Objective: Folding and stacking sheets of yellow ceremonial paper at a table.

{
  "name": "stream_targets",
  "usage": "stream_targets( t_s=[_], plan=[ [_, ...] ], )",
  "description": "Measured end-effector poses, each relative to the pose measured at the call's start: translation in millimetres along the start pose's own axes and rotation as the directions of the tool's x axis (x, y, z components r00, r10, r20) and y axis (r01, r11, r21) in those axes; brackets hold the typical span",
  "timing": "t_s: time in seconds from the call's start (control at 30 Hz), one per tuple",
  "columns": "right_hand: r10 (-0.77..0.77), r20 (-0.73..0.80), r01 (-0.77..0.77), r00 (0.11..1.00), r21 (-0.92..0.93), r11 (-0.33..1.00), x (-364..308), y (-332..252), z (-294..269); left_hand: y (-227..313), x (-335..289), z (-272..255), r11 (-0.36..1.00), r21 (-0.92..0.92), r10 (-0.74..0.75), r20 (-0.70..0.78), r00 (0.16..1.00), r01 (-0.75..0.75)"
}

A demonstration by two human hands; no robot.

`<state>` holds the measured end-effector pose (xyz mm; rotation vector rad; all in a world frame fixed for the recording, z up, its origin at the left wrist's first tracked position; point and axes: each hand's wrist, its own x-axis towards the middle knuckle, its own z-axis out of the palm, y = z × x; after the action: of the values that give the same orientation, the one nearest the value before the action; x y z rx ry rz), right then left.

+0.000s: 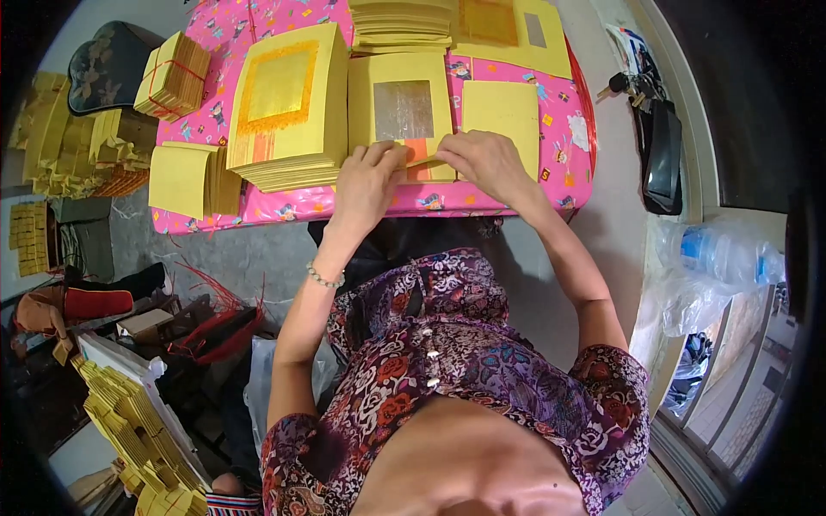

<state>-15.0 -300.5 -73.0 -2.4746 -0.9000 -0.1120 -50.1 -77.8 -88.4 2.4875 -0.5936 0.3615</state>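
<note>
A yellow sheet of joss paper (404, 70) with a silver foil square and an orange band lies in front of me on the table. Its near edge is lifted or folded up. My left hand (370, 178) has its fingers curled on the left part of that edge. At the right part, my right hand (496, 167) pinches the edge between thumb and fingers. Under the fold, another orange-marked yellow surface shows. Close to my left hand stands a thick stack of gold-foil joss paper (288, 103). Beside my right hand lies a plain yellow sheet (508, 116).
Pink patterned cloth (284, 206) covers the table. More yellow stacks (400, 26) stand at the back, a tied bundle (175, 76) and folded yellow paper (182, 181) at the left. A chair back (107, 69) is far left. Black pouch (661, 159) and plastic-wrapped bottles (718, 258) are right.
</note>
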Motion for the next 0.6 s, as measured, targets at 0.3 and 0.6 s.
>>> stream_targets(
  t_s=[0.3, 0.6],
  plan=[
    [0.406, -0.207, -0.134, 0.890, 0.733, 0.667, 7, 4, 3, 14, 18, -18, 0.990, -0.137, -0.070, -0.234, 0.970, 0.039],
    [0.289, -0.012, -0.028, 0.957, 0.990, 0.135, 10, -3, 1, 46, 21, -44, 0.332, -0.901, -0.328, 0.169, 0.930, 0.280]
  ],
)
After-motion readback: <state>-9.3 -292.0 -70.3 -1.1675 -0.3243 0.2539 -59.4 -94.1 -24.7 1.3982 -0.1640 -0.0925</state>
